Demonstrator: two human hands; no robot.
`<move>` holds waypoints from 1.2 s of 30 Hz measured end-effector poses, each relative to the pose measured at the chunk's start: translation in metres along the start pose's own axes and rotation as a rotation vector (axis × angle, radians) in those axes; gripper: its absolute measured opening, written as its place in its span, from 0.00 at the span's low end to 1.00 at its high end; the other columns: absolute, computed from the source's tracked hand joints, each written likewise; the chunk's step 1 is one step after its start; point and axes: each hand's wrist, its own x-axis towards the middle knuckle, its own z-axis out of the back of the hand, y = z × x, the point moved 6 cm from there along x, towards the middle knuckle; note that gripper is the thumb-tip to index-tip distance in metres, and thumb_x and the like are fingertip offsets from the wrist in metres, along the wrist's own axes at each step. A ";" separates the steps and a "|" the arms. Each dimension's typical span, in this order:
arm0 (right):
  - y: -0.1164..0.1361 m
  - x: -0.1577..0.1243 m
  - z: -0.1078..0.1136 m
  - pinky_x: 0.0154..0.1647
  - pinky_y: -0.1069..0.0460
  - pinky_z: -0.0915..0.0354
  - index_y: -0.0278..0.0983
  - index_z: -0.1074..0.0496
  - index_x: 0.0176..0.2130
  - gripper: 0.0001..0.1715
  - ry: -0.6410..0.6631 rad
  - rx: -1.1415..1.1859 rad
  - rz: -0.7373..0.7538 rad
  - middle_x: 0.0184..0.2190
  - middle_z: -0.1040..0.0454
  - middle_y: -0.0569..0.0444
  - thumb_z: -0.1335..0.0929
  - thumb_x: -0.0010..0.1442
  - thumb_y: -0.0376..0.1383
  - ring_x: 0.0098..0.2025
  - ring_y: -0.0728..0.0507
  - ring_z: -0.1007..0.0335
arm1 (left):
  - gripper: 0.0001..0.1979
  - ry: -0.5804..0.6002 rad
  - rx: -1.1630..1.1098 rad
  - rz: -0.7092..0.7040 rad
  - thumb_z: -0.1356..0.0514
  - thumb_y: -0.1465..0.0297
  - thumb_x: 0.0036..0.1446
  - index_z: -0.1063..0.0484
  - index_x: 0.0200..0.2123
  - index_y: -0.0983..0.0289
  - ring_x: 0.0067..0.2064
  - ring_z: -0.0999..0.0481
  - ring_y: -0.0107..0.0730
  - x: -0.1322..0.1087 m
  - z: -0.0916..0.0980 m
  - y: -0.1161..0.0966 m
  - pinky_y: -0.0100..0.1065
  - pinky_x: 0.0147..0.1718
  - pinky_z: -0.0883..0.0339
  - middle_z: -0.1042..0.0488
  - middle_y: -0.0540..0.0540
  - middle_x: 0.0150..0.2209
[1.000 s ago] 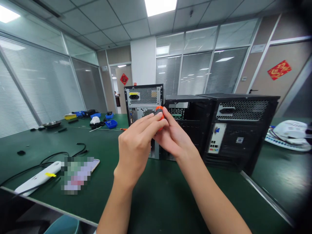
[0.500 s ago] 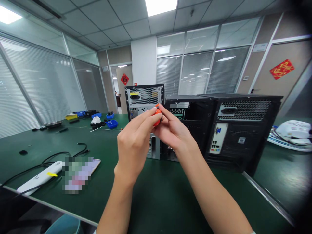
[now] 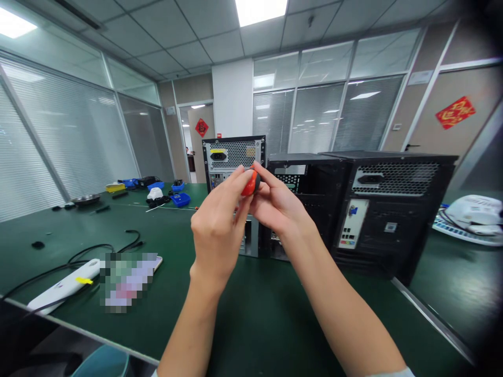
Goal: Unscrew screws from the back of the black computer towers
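Glass walls with blinds (image 3: 70, 125) close off the room behind a long dark green table (image 3: 259, 319). Three computer cases stand side by side on it with their backs toward the person: a closed black case (image 3: 387, 248) on the right, a black case with an open upper bay (image 3: 314, 162) in the middle, and a grey-backed case (image 3: 236, 152) on the left. Both hands are raised in front of the left two. The left hand (image 3: 214, 220) is closed, its thumb and fingers pinching an orange and black handle (image 3: 249, 184). The right hand (image 3: 281, 209) is half curled, index fingertip against the handle's top; how firmly it grips is hidden. Whether the handle touches a case cannot be told. At the left lie a long white object (image 3: 68, 285), a phone (image 3: 135, 283) just beside it, and, farther back, a small blue tray (image 3: 181, 200).
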 end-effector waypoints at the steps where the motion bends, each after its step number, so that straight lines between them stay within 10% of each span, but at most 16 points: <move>1: 0.000 0.000 0.000 0.33 0.50 0.35 0.38 0.30 0.23 0.11 0.006 -0.003 0.000 0.18 0.29 0.59 0.29 0.50 0.41 0.22 0.50 0.35 | 0.15 -0.004 0.003 0.003 0.44 0.74 0.57 0.32 0.49 0.60 0.48 0.26 0.31 0.000 0.000 0.000 0.32 0.46 0.29 0.26 0.53 0.49; 36: 0.007 -0.007 0.012 0.40 0.49 0.34 0.41 0.29 0.25 0.04 0.037 0.028 0.218 0.24 0.28 0.58 0.30 0.50 0.37 0.35 0.46 0.31 | 0.13 0.020 -0.018 -0.081 0.47 0.73 0.59 0.30 0.47 0.61 0.51 0.28 0.33 -0.003 -0.008 -0.011 0.37 0.50 0.31 0.28 0.56 0.50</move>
